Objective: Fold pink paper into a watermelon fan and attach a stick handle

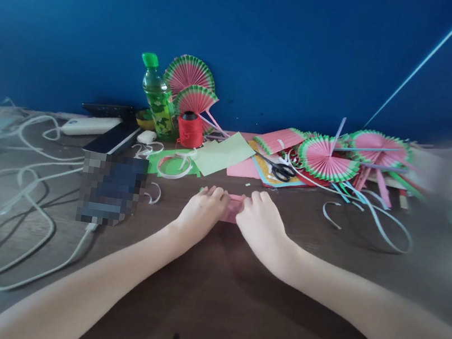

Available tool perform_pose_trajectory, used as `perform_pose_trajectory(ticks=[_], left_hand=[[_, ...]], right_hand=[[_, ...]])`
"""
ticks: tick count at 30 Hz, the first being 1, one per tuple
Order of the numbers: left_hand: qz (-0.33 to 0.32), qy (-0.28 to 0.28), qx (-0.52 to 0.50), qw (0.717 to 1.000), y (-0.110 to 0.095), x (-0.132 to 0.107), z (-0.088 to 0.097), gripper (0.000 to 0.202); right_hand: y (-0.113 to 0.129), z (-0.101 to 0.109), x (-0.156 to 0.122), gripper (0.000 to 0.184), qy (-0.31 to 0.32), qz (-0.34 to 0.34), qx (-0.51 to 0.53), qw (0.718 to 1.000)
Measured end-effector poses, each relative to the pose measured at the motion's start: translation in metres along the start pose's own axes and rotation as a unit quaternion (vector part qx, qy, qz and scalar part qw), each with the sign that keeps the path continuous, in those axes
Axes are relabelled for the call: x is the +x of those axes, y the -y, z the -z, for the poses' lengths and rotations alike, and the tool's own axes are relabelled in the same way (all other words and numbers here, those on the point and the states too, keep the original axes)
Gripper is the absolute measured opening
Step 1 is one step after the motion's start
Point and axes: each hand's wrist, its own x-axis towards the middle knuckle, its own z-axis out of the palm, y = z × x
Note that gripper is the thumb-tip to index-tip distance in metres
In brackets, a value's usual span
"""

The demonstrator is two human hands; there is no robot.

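A small folded strip of pink paper [232, 208] lies on the dark wooden table [208, 291]. My left hand [201, 211] presses on its left end with curled fingers. My right hand [262, 223] presses on its right end the same way. Both hands cover most of the paper, so only a short pink part shows between them. Beyond the hands lie a pale green sheet [222, 155] and black-handled scissors [281, 170].
Pink-and-green pleated paper fans [327, 157] and loose paper strips spread over the back right. A green-capped bottle [158, 97], a red thread spool [190, 129] and two upright fans stand at the back. White cables [21, 201] and a blurred-out device [111, 189] lie left.
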Motion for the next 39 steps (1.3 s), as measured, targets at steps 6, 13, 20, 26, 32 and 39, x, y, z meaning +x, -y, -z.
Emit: perform_pose_trajectory(ticks=[6,13,20,26,32,39], left_hand=[[0.116,-0.013,-0.111,0.987,0.009,0.000,-0.002,0.031],[0.120,-0.034,-0.081,0.989,0.010,-0.001,-0.009,0.027],[0.060,-0.056,-0.024,0.996,0.007,-0.001,-0.009,0.018],[0.022,-0.102,-0.005,0.995,0.018,0.008,-0.020,0.023],[0.032,-0.080,-0.074,0.993,0.020,0.010,-0.024,0.021],[0.039,-0.091,-0.100,0.990,0.018,0.010,-0.023,0.024]], right_hand=[[-0.004,-0.001,0.000,0.031,0.003,-0.018,0.014,1.000],[-0.045,0.005,0.010,0.021,0.017,-0.019,0.115,0.993],[-0.079,-0.015,0.026,0.013,-0.007,0.028,0.297,0.955],[-0.089,-0.027,0.035,0.008,0.021,0.057,0.419,0.906],[-0.097,-0.024,0.033,0.024,0.029,0.066,0.428,0.901],[-0.104,-0.024,0.032,0.029,0.075,0.083,0.420,0.900]])
